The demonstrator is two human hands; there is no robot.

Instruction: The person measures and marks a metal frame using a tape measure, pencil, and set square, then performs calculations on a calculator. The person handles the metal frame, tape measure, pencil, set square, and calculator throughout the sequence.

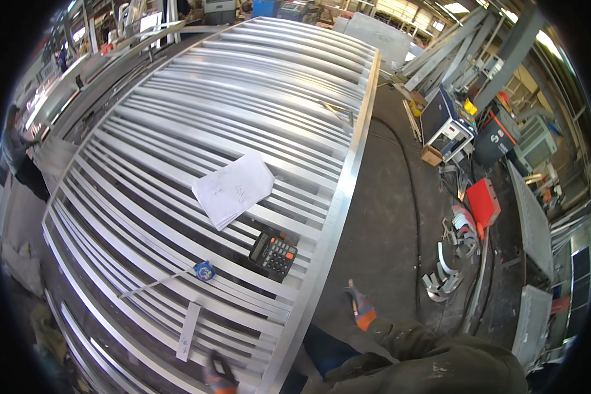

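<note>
A large slatted panel of bare metal bars lies in front of me. My left hand, in a grey and orange glove, is low over its near bars, thumb and fingers apart, with nothing seen in it. Close by lies a short flat metal strip with a handwritten mark. My right hand, gloved alike, is off the panel's right edge above the floor, fingers stretched forward; its fingertips are small and partly unclear. On the slats rest a blue tape measure with its blade out, a black calculator and white paper sheets.
A long metal side rail borders the panel on the right. Beyond it, a dark cable runs over the floor, near curved metal offcuts, a red case and a blue-white machine. Another person stands at far left.
</note>
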